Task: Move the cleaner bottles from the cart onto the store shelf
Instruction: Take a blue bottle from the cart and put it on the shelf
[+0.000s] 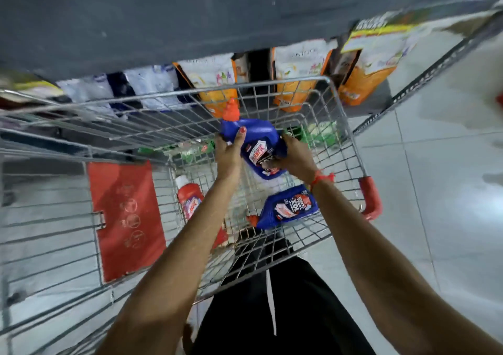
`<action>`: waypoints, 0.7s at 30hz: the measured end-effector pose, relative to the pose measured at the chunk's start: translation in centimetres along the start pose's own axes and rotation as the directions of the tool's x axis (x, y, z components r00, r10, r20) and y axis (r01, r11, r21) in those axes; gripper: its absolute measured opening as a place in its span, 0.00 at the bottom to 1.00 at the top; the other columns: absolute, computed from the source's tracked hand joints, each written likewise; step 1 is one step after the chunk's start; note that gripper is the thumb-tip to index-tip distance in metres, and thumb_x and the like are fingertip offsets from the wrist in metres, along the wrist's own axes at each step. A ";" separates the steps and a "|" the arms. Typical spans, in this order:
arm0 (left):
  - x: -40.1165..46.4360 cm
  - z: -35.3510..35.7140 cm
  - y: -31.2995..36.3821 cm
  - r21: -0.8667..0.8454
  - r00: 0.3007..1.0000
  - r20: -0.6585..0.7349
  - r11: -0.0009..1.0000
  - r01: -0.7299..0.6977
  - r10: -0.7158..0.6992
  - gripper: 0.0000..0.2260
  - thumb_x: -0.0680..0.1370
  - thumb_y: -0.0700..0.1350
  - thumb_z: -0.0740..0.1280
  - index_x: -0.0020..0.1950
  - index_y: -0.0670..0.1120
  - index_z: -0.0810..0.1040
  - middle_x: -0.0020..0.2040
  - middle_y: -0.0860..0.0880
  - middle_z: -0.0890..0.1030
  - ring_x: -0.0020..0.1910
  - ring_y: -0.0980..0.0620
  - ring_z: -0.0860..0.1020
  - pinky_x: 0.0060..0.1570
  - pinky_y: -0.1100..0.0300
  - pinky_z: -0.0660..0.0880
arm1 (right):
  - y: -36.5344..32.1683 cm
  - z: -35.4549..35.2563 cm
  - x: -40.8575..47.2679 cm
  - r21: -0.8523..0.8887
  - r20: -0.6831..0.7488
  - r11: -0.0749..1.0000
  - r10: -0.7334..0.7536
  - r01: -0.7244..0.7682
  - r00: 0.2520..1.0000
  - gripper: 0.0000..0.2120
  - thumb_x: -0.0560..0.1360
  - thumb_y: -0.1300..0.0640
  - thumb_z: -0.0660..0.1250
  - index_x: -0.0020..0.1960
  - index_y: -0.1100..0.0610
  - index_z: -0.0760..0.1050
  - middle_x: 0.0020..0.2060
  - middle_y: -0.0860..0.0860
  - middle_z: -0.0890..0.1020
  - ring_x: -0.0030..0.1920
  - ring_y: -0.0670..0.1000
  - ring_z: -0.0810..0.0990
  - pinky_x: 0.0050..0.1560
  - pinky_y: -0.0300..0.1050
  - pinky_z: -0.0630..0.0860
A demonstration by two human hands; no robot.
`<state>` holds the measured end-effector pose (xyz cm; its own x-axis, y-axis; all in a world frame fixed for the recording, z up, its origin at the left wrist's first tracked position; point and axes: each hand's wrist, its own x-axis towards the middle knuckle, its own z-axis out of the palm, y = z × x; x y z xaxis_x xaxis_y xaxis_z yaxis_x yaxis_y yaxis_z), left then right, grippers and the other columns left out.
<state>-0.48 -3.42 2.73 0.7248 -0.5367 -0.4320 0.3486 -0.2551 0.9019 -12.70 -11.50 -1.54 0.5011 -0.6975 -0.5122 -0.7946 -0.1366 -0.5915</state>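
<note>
A blue cleaner bottle (255, 142) with an orange-red cap is held over the wire cart (272, 87), cap pointing away from me. My left hand (228, 153) grips its left side and my right hand (294, 155) grips its right lower side. A second blue bottle (288, 206) lies on its side in the cart basket below my right wrist. Partly hidden by my left forearm, a red cleaner bottle (189, 198) with a white cap lies at the basket's left. The grey store shelf (163, 27) stretches across the top of the view.
A red child-seat flap (125, 218) hangs on the cart's left section, and a red handle end (370, 196) sits at the right. Orange-and-white pouches (299, 82) and blue-and-white packs (152, 87) stand under the shelf. Green packets (321, 134) lie at the basket's far end. Tiled floor (449, 191) spreads to the right.
</note>
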 end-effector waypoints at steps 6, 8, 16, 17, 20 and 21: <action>-3.6 2.5 10.1 -0.081 0.920 0.100 0.924 -0.373 0.380 0.06 0.77 0.37 0.60 0.51 0.47 0.68 0.45 0.54 0.74 0.41 0.66 0.76 0.45 0.73 0.72 | -6.3 -7.5 -4.4 0.204 -0.348 0.934 -0.212 0.294 0.913 0.37 0.59 0.49 0.78 0.65 0.53 0.70 0.51 0.56 0.84 0.52 0.58 0.82 0.44 0.49 0.76; -4.7 3.6 13.7 -0.091 0.865 0.145 0.877 -0.472 0.481 0.07 0.77 0.37 0.60 0.53 0.44 0.64 0.46 0.52 0.73 0.42 0.68 0.75 0.47 0.73 0.71 | -8.2 -10.5 -5.6 0.226 -0.454 0.895 -0.254 0.386 0.854 0.37 0.57 0.47 0.75 0.65 0.50 0.70 0.50 0.55 0.85 0.51 0.58 0.83 0.47 0.54 0.79; -4.2 9.8 23.2 -0.029 0.734 0.404 0.809 -0.587 0.546 0.16 0.77 0.37 0.61 0.64 0.37 0.65 0.59 0.43 0.75 0.51 0.54 0.75 0.51 0.70 0.73 | -11.6 -20.2 -4.7 0.231 -0.717 0.824 -0.215 0.517 0.663 0.33 0.60 0.55 0.79 0.63 0.55 0.73 0.50 0.52 0.83 0.47 0.51 0.80 0.37 0.30 0.65; -3.6 10.5 23.7 0.022 0.747 0.437 0.824 -0.565 0.501 0.18 0.77 0.38 0.62 0.65 0.37 0.65 0.61 0.41 0.75 0.54 0.51 0.74 0.54 0.63 0.73 | -11.9 -21.2 -4.2 0.238 -0.727 0.824 -0.200 0.515 0.657 0.32 0.61 0.56 0.79 0.63 0.55 0.73 0.48 0.50 0.83 0.46 0.49 0.78 0.36 0.28 0.65; -1.7 12.1 24.4 0.102 0.782 0.461 0.850 -0.516 0.419 0.19 0.76 0.38 0.63 0.66 0.39 0.65 0.63 0.37 0.74 0.57 0.46 0.74 0.60 0.50 0.71 | -12.1 -22.8 -2.5 0.255 -0.703 0.837 -0.182 0.483 0.687 0.30 0.61 0.57 0.79 0.61 0.56 0.73 0.45 0.47 0.80 0.45 0.48 0.78 0.42 0.32 0.70; -1.2 12.7 24.5 0.105 0.786 0.459 0.853 -0.511 0.414 0.19 0.76 0.37 0.63 0.66 0.38 0.65 0.63 0.36 0.74 0.59 0.43 0.74 0.61 0.48 0.71 | -11.9 -23.0 -1.9 0.267 -0.700 0.841 -0.166 0.470 0.695 0.30 0.62 0.58 0.79 0.61 0.57 0.73 0.47 0.48 0.81 0.46 0.49 0.79 0.45 0.37 0.73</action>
<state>-0.36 -19.18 25.38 0.4417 -0.8965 0.0347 -0.1353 -0.0284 0.9904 -12.03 -24.73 20.82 0.2407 -0.9541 0.1781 -0.3416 -0.2551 -0.9046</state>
